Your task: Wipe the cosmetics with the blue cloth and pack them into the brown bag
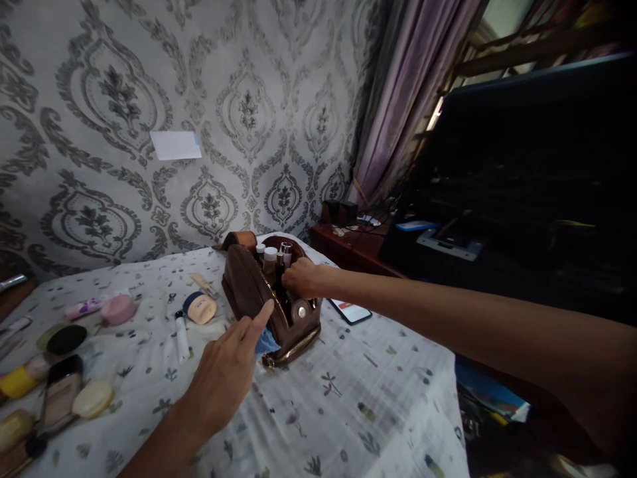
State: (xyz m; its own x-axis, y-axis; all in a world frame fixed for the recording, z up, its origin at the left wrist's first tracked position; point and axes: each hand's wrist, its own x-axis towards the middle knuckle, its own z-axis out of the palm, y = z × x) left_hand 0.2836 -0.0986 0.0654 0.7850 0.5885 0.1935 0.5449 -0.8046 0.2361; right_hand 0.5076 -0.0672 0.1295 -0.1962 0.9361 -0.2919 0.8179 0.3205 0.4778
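A brown handbag (243, 285) stands on the cloth-covered table with its zipped top open. Upright inside are a white-capped bottle (270, 255), a clear-capped bottle (286, 251) and a dark slim bottle (279, 269). My right hand (301, 277) reaches into the opening from the right, fingers curled and closed; what they hold, if anything, is hidden. At the bag's near left side is my left hand (226, 365), its index finger stretched along the leather, the other fingers partly hidden. Blue fabric (267, 342) shows between this hand and the bag.
Cosmetics lie to the left: a white tube (182, 337), a dark-lidded jar (200, 307), a pink round case (118, 309), a foundation bottle (60, 395) and several others. A phone (352, 311) rests right of the bag, under my right forearm. A large black screen (522, 179) stands at right.
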